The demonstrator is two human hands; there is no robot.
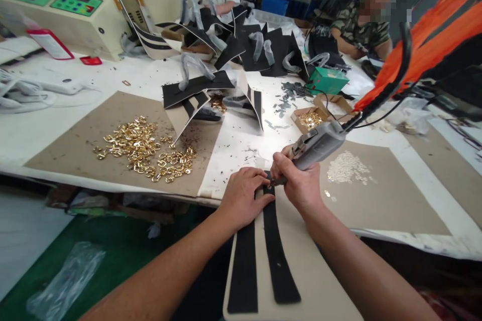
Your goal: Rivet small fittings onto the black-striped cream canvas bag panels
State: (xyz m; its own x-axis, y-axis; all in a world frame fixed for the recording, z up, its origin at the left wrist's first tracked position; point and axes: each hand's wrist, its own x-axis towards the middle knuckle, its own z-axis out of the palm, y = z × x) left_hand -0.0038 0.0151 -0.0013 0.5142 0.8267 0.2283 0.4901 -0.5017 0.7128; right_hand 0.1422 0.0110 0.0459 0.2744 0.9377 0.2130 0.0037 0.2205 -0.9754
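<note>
My right hand (301, 180) is closed around a grey electric screwdriver (320, 143), which slants down to the left. Its tip meets the upper end of a black strip (276, 256) on a beige panel (320, 281). Close by the tip, my left hand (244, 195) presses on that strip, fingers bent and thumb alongside. A second black strip (243, 271) runs down the panel on the left. What lies right under the tip is mostly hidden by my fingers. The panel overhangs the table's near edge.
Gold metal rings (139, 143) are heaped at left, small pale discs (346, 168) at right. Behind are black panels with wrapped handles (199, 83), a green box (327, 80) and a carton of gold pieces (311, 119). An orange-wrapped cord (422, 45) rises right. Other people sit across the table.
</note>
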